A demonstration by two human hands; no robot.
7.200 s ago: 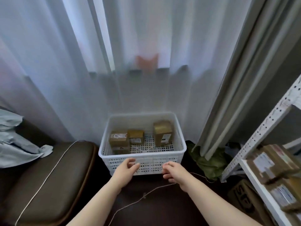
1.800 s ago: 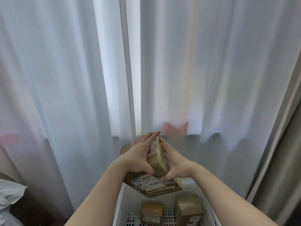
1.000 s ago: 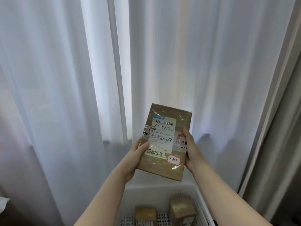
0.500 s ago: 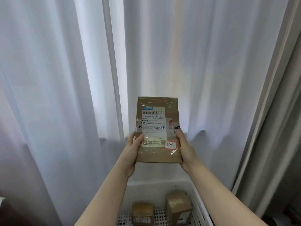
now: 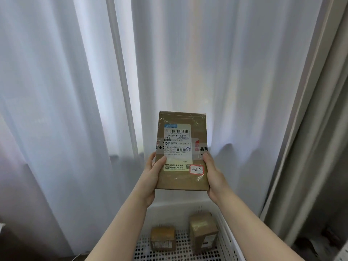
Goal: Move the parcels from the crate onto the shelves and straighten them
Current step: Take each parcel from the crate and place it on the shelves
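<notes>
A flat parcel [image 5: 181,151] stands upright before the curtain [image 5: 75,91], with the left grip [image 5: 150,178] at its 8 o'clock edge and the right grip [image 5: 213,176] at its 4 o'clock edge. Below, at 6 o'clock, the crate [image 5: 175,211] holds a low parcel [image 5: 162,238], with a taller parcel [image 5: 203,232] at its 3 o'clock.

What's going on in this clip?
A person holds a flat cardboard parcel upright before a white curtain, label facing the camera: left hand gripping its left edge, right hand its right edge. It is not yet shelved. Below, a squat parcel and a taller parcel sit apart in the white crate.
</notes>
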